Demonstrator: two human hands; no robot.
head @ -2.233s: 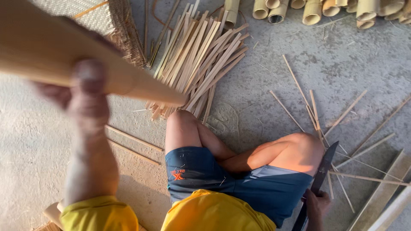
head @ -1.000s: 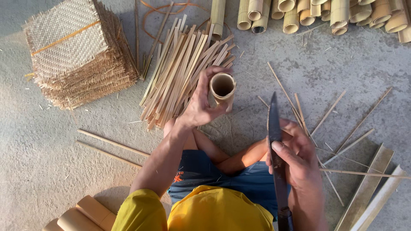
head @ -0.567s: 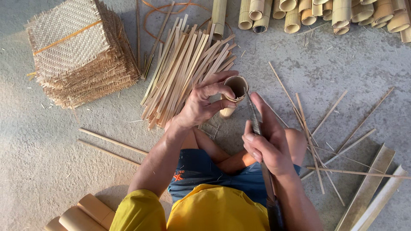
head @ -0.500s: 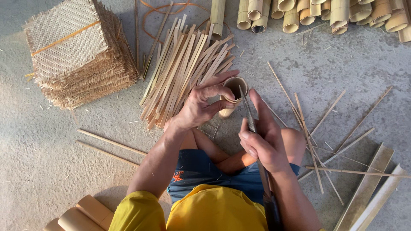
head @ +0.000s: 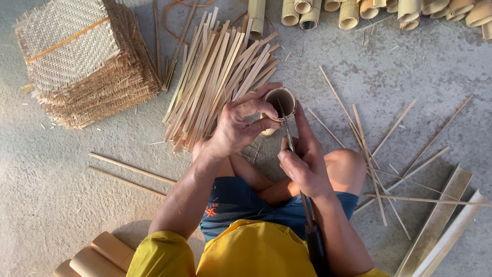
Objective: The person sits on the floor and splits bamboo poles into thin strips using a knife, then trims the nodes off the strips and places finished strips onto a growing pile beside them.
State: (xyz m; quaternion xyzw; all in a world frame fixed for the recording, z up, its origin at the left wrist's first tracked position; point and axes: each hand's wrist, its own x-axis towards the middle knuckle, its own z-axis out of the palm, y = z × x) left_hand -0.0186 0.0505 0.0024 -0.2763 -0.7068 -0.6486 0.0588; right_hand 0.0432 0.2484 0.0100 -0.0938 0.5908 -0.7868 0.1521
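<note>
While I sit cross-legged, my left hand (head: 237,127) grips the bamboo tube (head: 277,109) upright | right hand (head: 306,163) clenches knife (head: 290,141), blade on its rim

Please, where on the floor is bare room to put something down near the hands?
Bare concrete lies at lower left, below the two loose sticks and left of the left hand's arm, and at upper right between the bamboo tubes and scattered thin strips. It is crowded around the split strip pile, woven mats and the right hand.
</note>
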